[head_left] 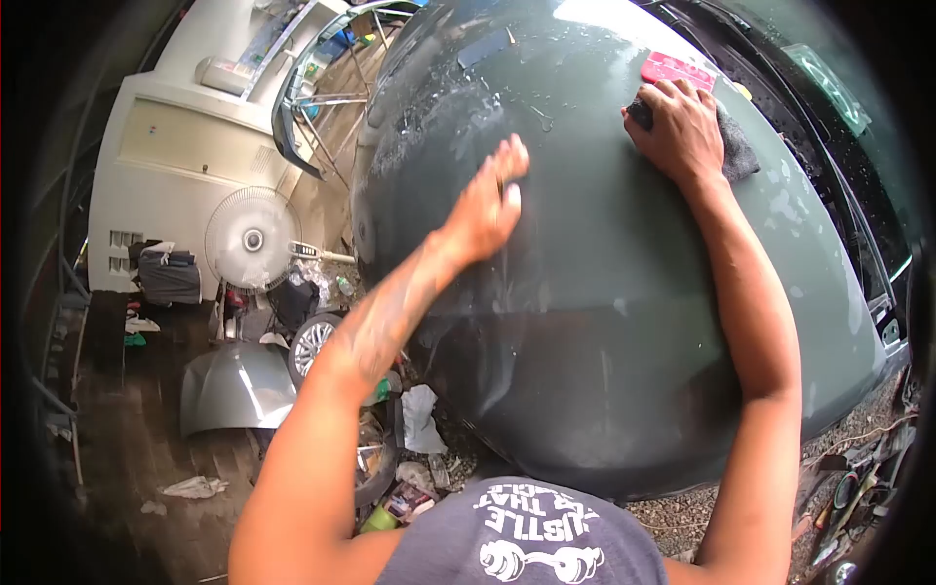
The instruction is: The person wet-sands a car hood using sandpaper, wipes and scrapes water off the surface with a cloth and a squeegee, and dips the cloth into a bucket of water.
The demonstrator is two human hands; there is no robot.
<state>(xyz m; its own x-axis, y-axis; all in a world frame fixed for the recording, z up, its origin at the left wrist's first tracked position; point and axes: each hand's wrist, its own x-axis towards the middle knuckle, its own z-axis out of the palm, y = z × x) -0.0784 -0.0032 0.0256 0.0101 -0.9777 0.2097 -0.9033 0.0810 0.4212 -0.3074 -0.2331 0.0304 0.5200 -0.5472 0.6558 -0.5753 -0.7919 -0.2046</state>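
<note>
A dark green car hood (604, 244) fills the middle of the head view, with wet streaks and pale patches on it. My right hand (680, 132) is closed on a dark grey cloth (737, 146) that lies against the hood at the upper right. Just beyond those fingers is a red and white item (673, 68). My left hand (487, 200) is over the left part of the hood, fingers stretched out, holding nothing. A flat dark block (484, 48) rests near the hood's upper edge.
A standing fan (253, 240) is at the left, above a silver body panel (237, 388) and a wheel (315, 345). The windshield edge (829, 166) borders the hood at the right. Loose items (848, 492) lie on gravel at the lower right.
</note>
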